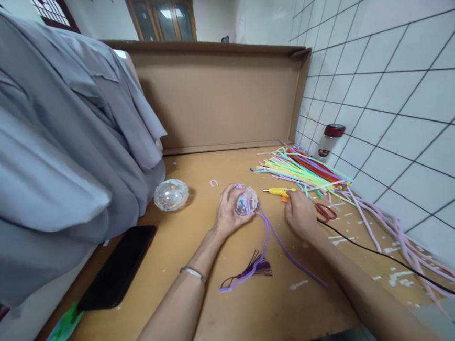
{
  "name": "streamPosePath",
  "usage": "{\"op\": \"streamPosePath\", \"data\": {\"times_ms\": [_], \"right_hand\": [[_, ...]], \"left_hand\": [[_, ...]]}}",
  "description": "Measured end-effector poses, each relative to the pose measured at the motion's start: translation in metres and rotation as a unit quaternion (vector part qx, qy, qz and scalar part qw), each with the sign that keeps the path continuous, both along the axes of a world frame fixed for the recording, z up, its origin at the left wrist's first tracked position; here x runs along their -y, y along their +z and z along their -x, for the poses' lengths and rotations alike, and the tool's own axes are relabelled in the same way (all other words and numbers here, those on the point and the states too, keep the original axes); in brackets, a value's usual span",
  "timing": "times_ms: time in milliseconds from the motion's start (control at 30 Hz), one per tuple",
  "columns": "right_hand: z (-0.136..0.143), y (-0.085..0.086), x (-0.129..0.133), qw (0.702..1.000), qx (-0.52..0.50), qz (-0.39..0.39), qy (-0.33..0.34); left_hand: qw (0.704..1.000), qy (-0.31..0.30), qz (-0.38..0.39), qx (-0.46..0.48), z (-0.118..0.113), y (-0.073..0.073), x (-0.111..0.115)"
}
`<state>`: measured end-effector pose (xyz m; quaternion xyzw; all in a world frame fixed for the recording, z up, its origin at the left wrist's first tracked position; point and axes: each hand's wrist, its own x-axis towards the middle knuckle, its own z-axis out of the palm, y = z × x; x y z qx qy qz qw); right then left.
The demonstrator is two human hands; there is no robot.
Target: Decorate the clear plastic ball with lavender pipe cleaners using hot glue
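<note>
My left hand (230,209) is closed around a clear, faceted ball (250,204) that stays low over the table. Purple fuzzy stems (269,225) run across the ball and trail from it toward me. On the right, my right hand (302,214) is wrapped round the handle of a yellow glue gun (279,191), whose nozzle points left at the ball. A black cord (355,240) leads away from under that hand. A dark purple tassel (262,267) lies below the ball, partly crossed by a stem. Another clear ball (171,195) rests at the left.
A bundle of coloured pipe cleaners (302,167) lies at the back right, near red-handled scissors (326,212) and a red-lidded jar (330,138). A black phone (119,268) lies on the left. Grey cloth (70,125) hangs beside the table, and a cardboard panel (222,97) stands behind.
</note>
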<state>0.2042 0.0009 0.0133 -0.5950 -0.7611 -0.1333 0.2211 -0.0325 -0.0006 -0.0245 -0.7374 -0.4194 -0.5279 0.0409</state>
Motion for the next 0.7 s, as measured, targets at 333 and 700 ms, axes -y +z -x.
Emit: {"op": "streamPosePath", "data": {"times_ms": [333, 700], "right_hand": [[0.011, 0.005, -0.041, 0.956, -0.03, 0.202, -0.209], [0.001, 0.013, -0.032, 0.973, -0.197, -0.028, -0.114]], "left_hand": [[1.0, 0.003, -0.012, 0.009, 0.001, -0.001, -0.003], [0.999, 0.004, -0.024, -0.022, 0.001, 0.003, -0.002]]}}
